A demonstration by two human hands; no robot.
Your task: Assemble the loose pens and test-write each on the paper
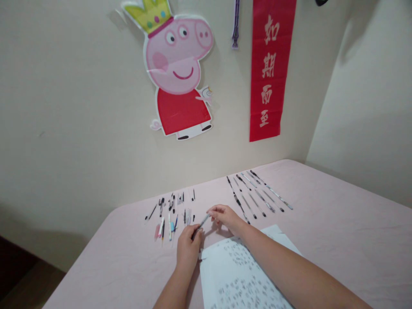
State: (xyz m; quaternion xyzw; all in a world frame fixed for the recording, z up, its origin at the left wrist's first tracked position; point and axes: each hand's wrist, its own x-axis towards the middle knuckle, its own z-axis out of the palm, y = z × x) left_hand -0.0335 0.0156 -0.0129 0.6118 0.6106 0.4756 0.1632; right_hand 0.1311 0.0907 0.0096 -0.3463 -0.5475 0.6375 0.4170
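Between my two hands a slim pen (pixel 204 221) with a clear barrel and a dark lower end is held at a slant. My left hand (pixel 188 242) is closed around the dark end. The fingers of my right hand (pixel 223 218) pinch its upper tip. Just below, a white sheet of paper (pixel 214 270) covered in small dark handwritten marks lies on the pink-covered table (pixel 128 257), partly hidden under my right forearm.
Left of my hands lie several pen parts (pixel 170 204), caps and refills in small groups, some coloured. Beyond my right hand, several whole pens (pixel 240 206) lie slanted in two rows. A pig cutout (pixel 183 111) and a red banner (pixel 268 77) hang on the wall behind.
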